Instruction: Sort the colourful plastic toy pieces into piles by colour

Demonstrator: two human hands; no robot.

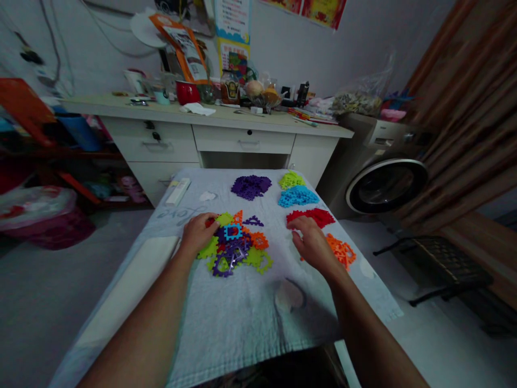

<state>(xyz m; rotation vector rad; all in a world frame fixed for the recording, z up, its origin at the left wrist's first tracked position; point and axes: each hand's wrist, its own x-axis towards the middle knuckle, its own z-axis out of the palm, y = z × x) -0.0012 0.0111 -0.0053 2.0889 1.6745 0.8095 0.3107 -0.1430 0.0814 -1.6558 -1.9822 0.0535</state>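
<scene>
My left hand (198,235) is at the left edge of a mixed pile of toothed plastic building pieces (236,248) in purple, lime, orange, blue and red. Its fingers are closed on a red toothed piece (210,221), partly hidden by them. My right hand (312,242) reaches over the near left edge of the red pile (319,216), thumb and fingers apart, with nothing visible between them. An orange pile (341,252) lies beside the right wrist. Farther back are a blue pile (298,196), a lime pile (291,180) and a purple pile (251,186).
A pale cloth (250,318) covers the table. A long white box-like object (133,285) lies along its left side, and a small white one (178,192) at the back left. Behind stand a cluttered white desk (242,141) and a washing machine (379,167); a stool (448,264) is at right.
</scene>
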